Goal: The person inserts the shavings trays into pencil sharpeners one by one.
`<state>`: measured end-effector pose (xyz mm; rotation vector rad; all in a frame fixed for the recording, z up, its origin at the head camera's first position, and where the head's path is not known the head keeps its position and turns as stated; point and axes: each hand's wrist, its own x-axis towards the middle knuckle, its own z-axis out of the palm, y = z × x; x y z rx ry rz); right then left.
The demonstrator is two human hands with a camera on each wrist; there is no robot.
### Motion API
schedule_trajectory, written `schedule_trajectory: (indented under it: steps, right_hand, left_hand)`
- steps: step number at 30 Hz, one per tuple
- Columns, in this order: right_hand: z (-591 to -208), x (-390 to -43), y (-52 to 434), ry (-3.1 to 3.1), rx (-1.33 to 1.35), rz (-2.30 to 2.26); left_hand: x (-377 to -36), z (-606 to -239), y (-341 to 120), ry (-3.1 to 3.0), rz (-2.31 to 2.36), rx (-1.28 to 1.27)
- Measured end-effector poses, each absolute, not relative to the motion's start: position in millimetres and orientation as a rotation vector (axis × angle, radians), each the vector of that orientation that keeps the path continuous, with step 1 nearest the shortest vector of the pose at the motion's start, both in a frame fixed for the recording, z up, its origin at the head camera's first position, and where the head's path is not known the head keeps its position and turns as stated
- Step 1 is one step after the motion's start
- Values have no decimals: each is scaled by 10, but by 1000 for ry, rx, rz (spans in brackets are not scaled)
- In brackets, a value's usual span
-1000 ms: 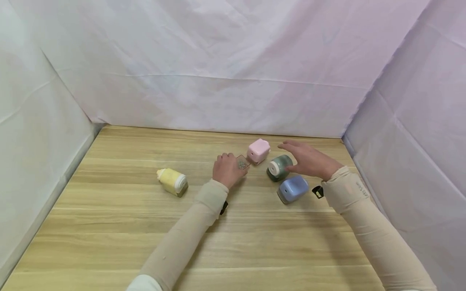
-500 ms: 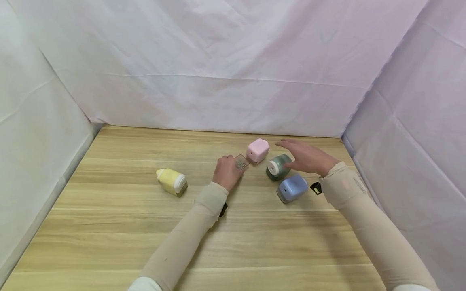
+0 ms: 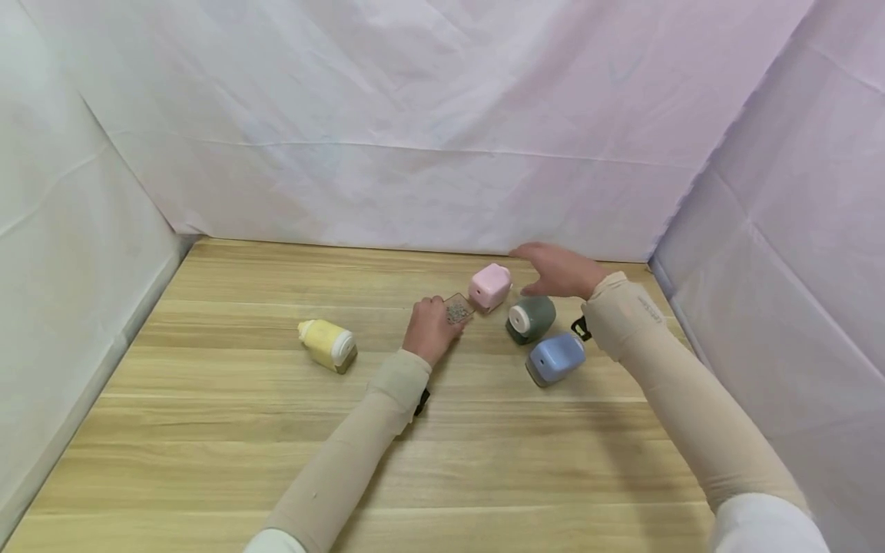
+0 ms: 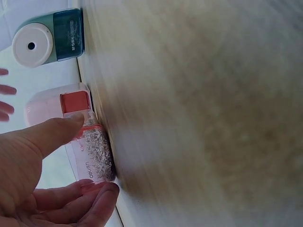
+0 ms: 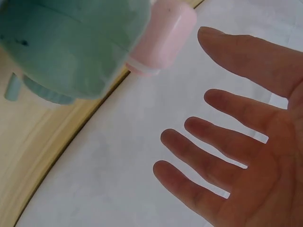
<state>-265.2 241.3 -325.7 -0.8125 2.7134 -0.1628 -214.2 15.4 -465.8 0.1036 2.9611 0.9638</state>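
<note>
My left hand (image 3: 430, 330) pinches a clear shavings drawer (image 4: 98, 151) with grey pencil shavings in it, thumb on one side and fingers on the other. Its inner end lies right against the front of a pink pencil sharpener (image 3: 491, 287); the thumb partly covers where they meet, so I cannot tell if they are joined. My right hand (image 3: 561, 270) is held in the air past a green pencil sharpener (image 3: 534, 316), its fingers extended and apart in the right wrist view, with nothing in them. A blue pencil sharpener (image 3: 557, 356) stands nearer me.
A yellow pencil sharpener (image 3: 326, 344) stands alone on the left of the wooden table (image 3: 228, 430). White cloth (image 3: 387, 192) hangs behind the table's far edge and along both sides.
My left hand has drawn the drawer slightly left, then kept nearly still. The right hand has moved away from me and left, past the green sharpener. The sharpeners have stayed put.
</note>
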Motion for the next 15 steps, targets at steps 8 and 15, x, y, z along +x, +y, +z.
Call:
schedule_trajectory:
  steps: [8,15]
  right_hand:
    - [-3285,-2893,2254,2683,-817,-103]
    - [-3415,-3012,2183,2660,-833,-70]
  left_hand:
    - [-2135,-4662,169,2937,986,99]
    - [-2135,-4654,195,2943,979,126]
